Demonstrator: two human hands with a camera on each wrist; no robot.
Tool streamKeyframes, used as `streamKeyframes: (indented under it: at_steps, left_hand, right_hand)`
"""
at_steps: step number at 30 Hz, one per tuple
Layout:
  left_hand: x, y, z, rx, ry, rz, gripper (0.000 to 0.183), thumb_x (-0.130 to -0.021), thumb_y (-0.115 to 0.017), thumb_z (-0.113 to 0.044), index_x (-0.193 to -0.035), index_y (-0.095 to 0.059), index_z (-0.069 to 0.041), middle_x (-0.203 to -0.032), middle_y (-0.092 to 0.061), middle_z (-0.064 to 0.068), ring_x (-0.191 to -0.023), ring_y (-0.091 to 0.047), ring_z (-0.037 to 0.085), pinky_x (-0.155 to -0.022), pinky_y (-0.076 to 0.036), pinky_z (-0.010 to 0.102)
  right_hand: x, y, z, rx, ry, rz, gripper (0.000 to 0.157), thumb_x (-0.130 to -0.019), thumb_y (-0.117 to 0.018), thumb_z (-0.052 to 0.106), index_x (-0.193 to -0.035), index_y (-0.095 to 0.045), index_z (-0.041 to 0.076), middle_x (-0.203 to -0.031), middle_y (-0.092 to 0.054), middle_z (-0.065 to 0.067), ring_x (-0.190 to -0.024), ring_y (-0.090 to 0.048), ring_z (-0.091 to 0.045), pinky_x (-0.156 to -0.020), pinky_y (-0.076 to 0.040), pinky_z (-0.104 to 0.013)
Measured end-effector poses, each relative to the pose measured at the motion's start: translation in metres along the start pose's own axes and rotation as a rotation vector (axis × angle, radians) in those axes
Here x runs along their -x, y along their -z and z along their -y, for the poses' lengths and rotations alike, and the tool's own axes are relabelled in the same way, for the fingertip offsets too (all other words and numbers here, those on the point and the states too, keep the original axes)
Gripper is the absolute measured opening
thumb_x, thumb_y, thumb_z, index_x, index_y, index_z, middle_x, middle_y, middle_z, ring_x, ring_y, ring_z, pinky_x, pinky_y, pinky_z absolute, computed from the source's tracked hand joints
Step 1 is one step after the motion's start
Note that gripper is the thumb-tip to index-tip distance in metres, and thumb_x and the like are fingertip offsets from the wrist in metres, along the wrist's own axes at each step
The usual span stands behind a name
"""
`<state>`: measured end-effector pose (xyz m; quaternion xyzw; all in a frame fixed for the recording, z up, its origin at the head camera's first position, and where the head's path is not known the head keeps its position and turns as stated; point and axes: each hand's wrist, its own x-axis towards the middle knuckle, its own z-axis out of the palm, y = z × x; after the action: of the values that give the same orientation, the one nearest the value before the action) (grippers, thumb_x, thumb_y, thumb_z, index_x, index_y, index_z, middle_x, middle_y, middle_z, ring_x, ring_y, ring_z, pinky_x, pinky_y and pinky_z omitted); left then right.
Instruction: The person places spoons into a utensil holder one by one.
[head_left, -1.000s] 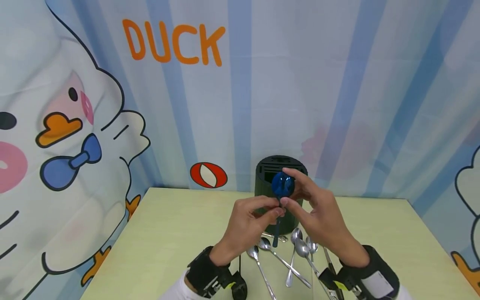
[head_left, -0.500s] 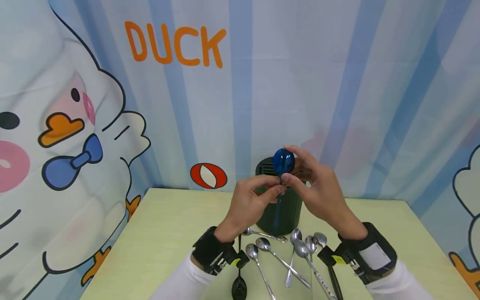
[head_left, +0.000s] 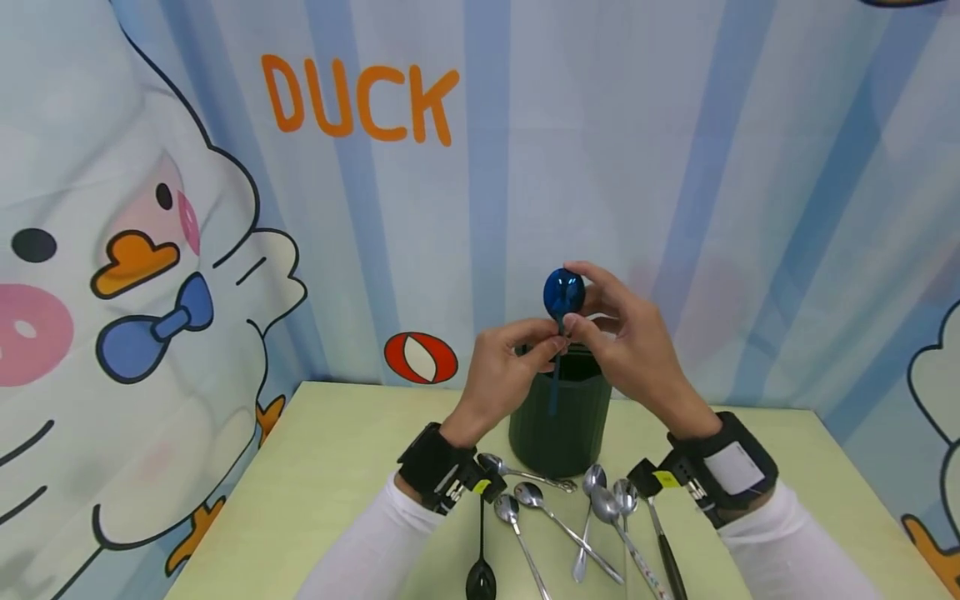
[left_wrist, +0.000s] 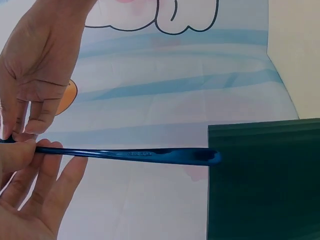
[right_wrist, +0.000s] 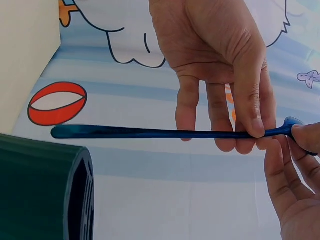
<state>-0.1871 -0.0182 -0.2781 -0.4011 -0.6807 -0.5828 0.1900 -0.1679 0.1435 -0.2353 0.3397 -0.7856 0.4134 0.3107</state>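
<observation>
A shiny blue metal spoon (head_left: 564,290) is held bowl up in front of the dark green holder (head_left: 558,437), its thin handle (left_wrist: 150,154) pointing down. My left hand (head_left: 498,371) pinches the handle just under the bowl, between thumb and fingers. My right hand (head_left: 637,350) grips the bowl end, with a fingertip at its upper edge and the thumb near its neck. In the right wrist view, the handle's lower end hangs outside the holder, beside its slotted top (right_wrist: 82,195). Both hands hide part of the holder's rim in the head view.
Several silver spoons (head_left: 551,512) lie spread on the pale yellow table (head_left: 360,467) before the holder. A black spoon (head_left: 481,575) lies to their left and a dark-handled utensil (head_left: 670,562) to their right. A curtain with a printed duck (head_left: 172,317) stands behind.
Both hands have lifted the blue spoon upward, from in front of the holder's body to above its rim. Their grip stays the same. The head view has tilted slightly.
</observation>
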Motion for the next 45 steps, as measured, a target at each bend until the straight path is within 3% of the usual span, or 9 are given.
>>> streamKeyframes:
  at_steps: [10,17,23,27,33,40,45]
  left_hand:
    - [-0.016,0.003,0.007,-0.011,0.004,-0.006,0.018,-0.091,-0.054,-0.001,-0.107,-0.063,0.003,-0.096,-0.063,0.020,-0.087,-0.061,0.027,-0.070,-0.057,0.035]
    - [-0.028,0.002,0.008,-0.045,0.013,-0.016,0.018,-0.092,-0.055,-0.002,-0.107,-0.063,0.000,-0.095,-0.065,0.017,-0.087,-0.061,0.023,-0.070,-0.057,0.033]
    - [-0.039,-0.001,0.014,-0.090,-0.007,-0.049,0.016,-0.091,-0.055,-0.001,-0.104,-0.064,0.002,-0.093,-0.066,0.014,-0.085,-0.061,0.020,-0.069,-0.056,0.027]
    - [-0.044,-0.003,0.029,-0.075,-0.014,-0.055,0.016,-0.091,-0.055,-0.002,-0.104,-0.064,0.002,-0.094,-0.065,0.017,-0.085,-0.061,0.022,-0.069,-0.056,0.029]
    - [-0.047,-0.009,0.069,-0.118,0.002,-0.069,0.014,-0.091,-0.058,-0.011,-0.102,-0.067,-0.007,-0.092,-0.067,0.007,-0.084,-0.061,0.010,-0.067,-0.055,0.022]
    - [-0.041,-0.011,0.095,-0.172,-0.009,-0.074,0.011,-0.091,-0.060,-0.016,-0.098,-0.067,-0.012,-0.089,-0.066,0.001,-0.076,-0.059,0.007,-0.066,-0.054,0.022]
    - [-0.033,-0.011,0.105,-0.152,0.046,-0.059,0.010,-0.090,-0.061,-0.013,-0.098,-0.065,-0.010,-0.089,-0.065,0.003,-0.075,-0.059,0.008,-0.067,-0.054,0.022]
  right_hand:
    - [-0.020,0.005,0.000,0.025,0.021,0.025,0.046,-0.086,-0.056,-0.008,-0.129,-0.043,-0.002,-0.084,-0.059,-0.016,-0.080,-0.060,-0.024,-0.069,-0.056,-0.045]
    - [-0.025,0.003,-0.038,0.043,0.015,0.007,0.052,-0.090,-0.057,0.004,-0.137,-0.041,0.019,-0.092,-0.061,-0.008,-0.086,-0.058,-0.014,-0.070,-0.056,-0.039]
    - [-0.032,0.004,-0.050,0.079,0.016,-0.012,0.050,-0.093,-0.056,0.013,-0.137,-0.040,0.028,-0.093,-0.060,-0.004,-0.087,-0.057,-0.011,-0.071,-0.055,-0.034]
    - [-0.035,0.004,-0.055,0.100,0.011,-0.015,0.049,-0.092,-0.057,0.013,-0.136,-0.041,0.027,-0.091,-0.061,-0.005,-0.086,-0.058,-0.012,-0.072,-0.055,-0.035]
    - [-0.033,0.001,-0.067,0.123,-0.006,-0.014,0.048,-0.091,-0.059,0.012,-0.135,-0.044,0.024,-0.089,-0.061,-0.005,-0.081,-0.059,-0.014,-0.071,-0.055,-0.039]
    - [-0.027,-0.009,-0.086,0.149,-0.028,0.021,0.047,-0.090,-0.060,0.010,-0.134,-0.045,0.019,-0.085,-0.061,-0.004,-0.073,-0.058,-0.013,-0.065,-0.054,-0.038]
    - [-0.020,-0.017,-0.096,0.162,-0.054,0.047,0.046,-0.090,-0.061,0.010,-0.133,-0.046,0.018,-0.087,-0.061,-0.006,-0.072,-0.061,-0.015,-0.064,-0.055,-0.039]
